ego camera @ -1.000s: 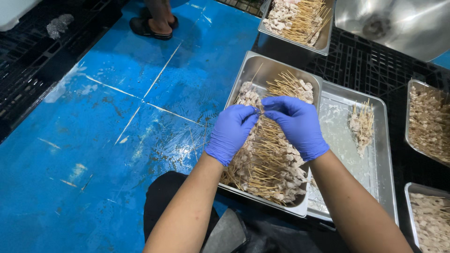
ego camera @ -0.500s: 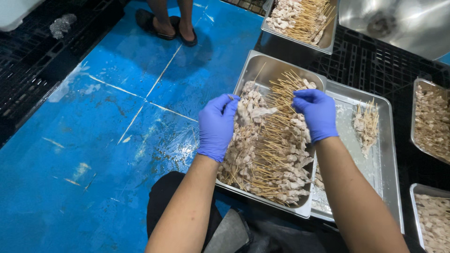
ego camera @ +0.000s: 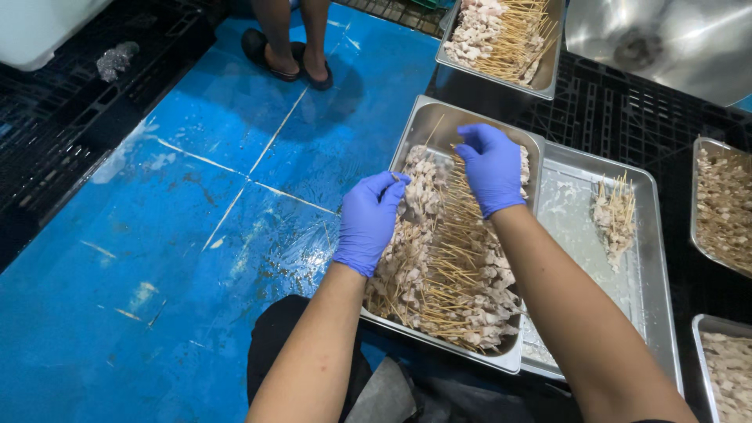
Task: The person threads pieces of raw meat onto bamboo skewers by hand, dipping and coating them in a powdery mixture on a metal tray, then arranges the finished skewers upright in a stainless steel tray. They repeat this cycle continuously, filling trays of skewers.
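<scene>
A steel tray on the floor holds a heap of meat skewers with pale meat chunks on thin wooden sticks. Both my hands wear blue gloves. My left hand is at the tray's left rim, with thumb and fingers pinched on the end of a skewer. My right hand is over the far end of the heap, fingers curled down onto the skewers there; what lies under its fingers is hidden.
A shallower tray to the right holds a small bundle of skewers. More skewer trays sit at the top, right and lower right. Another person's sandalled feet stand on the wet blue floor.
My hands, together over the middle of the heap a second ago, have spread apart. The left went to the tray's left rim and the right to the far end.
</scene>
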